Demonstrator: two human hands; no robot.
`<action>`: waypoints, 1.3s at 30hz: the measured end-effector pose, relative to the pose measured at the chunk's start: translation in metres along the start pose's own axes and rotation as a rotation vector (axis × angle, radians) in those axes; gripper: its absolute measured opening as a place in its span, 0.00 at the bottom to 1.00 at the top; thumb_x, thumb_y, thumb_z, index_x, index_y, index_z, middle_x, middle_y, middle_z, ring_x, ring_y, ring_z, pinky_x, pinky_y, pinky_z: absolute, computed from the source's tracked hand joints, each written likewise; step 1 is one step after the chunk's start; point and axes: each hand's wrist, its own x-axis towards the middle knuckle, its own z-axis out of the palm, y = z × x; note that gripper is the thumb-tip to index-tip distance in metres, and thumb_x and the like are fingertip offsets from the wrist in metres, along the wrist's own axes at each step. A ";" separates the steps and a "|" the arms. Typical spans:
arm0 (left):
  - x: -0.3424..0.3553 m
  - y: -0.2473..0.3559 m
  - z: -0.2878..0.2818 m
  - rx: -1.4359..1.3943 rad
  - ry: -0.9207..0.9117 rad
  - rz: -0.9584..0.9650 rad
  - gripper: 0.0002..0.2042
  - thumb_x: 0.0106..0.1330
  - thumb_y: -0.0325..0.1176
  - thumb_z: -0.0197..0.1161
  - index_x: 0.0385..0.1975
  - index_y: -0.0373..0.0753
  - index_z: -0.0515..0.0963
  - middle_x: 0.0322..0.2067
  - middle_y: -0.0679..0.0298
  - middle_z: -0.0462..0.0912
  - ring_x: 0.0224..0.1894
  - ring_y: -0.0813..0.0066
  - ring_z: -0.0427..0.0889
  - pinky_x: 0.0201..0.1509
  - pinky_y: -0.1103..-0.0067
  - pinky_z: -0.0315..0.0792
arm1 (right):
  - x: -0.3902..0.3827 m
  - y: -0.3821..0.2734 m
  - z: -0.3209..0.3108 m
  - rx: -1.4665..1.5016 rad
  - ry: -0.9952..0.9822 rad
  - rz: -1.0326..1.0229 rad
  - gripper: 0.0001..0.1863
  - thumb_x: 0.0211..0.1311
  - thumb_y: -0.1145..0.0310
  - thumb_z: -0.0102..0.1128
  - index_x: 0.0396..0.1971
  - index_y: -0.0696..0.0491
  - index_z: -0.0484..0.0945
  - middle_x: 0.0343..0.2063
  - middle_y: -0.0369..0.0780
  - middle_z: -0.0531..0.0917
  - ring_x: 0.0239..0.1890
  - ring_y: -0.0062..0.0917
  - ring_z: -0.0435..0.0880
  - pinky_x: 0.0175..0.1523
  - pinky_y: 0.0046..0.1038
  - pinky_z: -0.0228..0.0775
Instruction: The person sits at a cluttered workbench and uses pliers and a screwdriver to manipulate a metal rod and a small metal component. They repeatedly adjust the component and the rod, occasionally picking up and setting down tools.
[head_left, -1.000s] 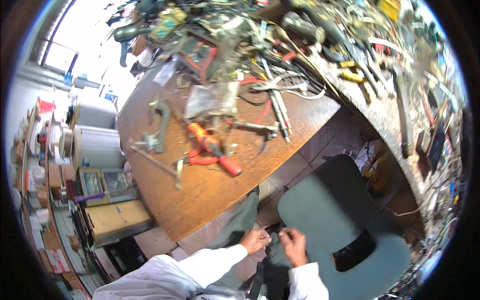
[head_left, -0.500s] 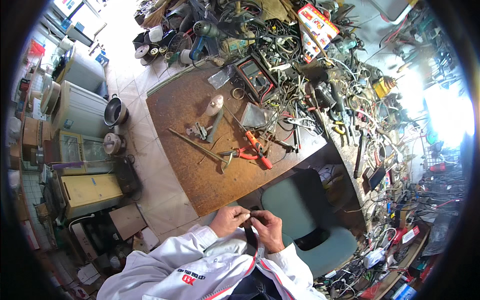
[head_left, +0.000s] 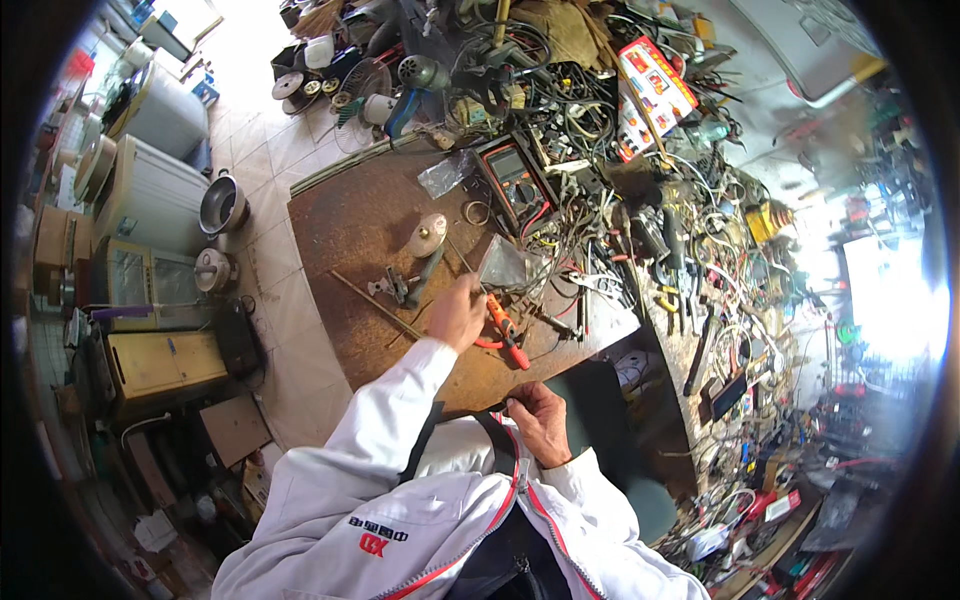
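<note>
My left hand (head_left: 458, 315) reaches over the brown workbench (head_left: 385, 220), its fingertips beside the upper end of a red-and-black screwdriver (head_left: 507, 332). The hand covers most of a pair of red-handled pliers (head_left: 487, 344), and its finger closure is unclear. Close to my body, my right hand (head_left: 541, 424) is closed with thumb and forefinger pinched together. Whatever lies between those fingertips is too small to make out. Left of my left hand lie a thin rod (head_left: 372, 302) and a small metal clamp-like part (head_left: 392, 285). A pale round disc-shaped part (head_left: 428, 234) sits beyond them.
A multimeter (head_left: 517, 182) and clear plastic bags (head_left: 503, 265) lie farther back. Cables and hand tools (head_left: 680, 270) crowd the right side. A grey-green chair (head_left: 600, 410) stands right of my right hand. Pots (head_left: 223, 205) and cabinets (head_left: 150, 215) line the floor at left.
My left hand has left my right hand and moved forward over the workbench to the pliers and screwdriver. My right hand stays near my body, still pinched. The view has shifted slightly.
</note>
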 end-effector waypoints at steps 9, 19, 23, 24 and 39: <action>0.081 0.018 0.051 0.479 -0.136 -0.447 0.15 0.55 0.33 0.67 0.42 0.37 0.78 0.39 0.46 0.83 0.44 0.45 0.82 0.48 0.61 0.76 | 0.100 -0.082 -0.096 -0.398 -0.286 -0.093 0.11 0.57 0.73 0.60 0.37 0.62 0.79 0.26 0.41 0.83 0.31 0.21 0.82 0.38 0.25 0.74; 0.025 0.101 0.015 0.238 0.211 -0.047 0.07 0.53 0.31 0.70 0.28 0.39 0.79 0.27 0.56 0.82 0.31 0.54 0.82 0.34 0.67 0.74 | 0.146 -0.090 -0.117 -0.300 -0.437 -0.049 0.09 0.57 0.75 0.61 0.38 0.62 0.79 0.28 0.39 0.84 0.31 0.18 0.81 0.39 0.24 0.73; -0.029 0.136 -0.014 0.120 0.343 0.043 0.08 0.51 0.25 0.68 0.27 0.36 0.76 0.24 0.58 0.78 0.28 0.60 0.78 0.31 0.71 0.72 | 0.141 -0.094 -0.099 -0.350 -0.474 -0.096 0.09 0.59 0.76 0.59 0.39 0.61 0.79 0.29 0.38 0.84 0.34 0.16 0.80 0.41 0.23 0.73; -0.044 0.139 -0.022 0.101 0.357 0.005 0.07 0.52 0.25 0.67 0.27 0.35 0.75 0.24 0.59 0.78 0.27 0.63 0.79 0.29 0.72 0.71 | 0.137 -0.094 -0.092 -0.320 -0.496 -0.060 0.09 0.59 0.76 0.59 0.40 0.61 0.79 0.29 0.37 0.83 0.33 0.16 0.79 0.41 0.22 0.73; -0.141 0.028 -0.033 -0.739 0.293 -0.477 0.12 0.58 0.23 0.63 0.41 0.32 0.72 0.33 0.68 0.77 0.34 0.86 0.74 0.39 0.84 0.72 | 0.092 -0.056 -0.008 -0.462 -0.658 0.063 0.11 0.58 0.74 0.56 0.39 0.62 0.81 0.30 0.39 0.83 0.35 0.20 0.80 0.42 0.24 0.73</action>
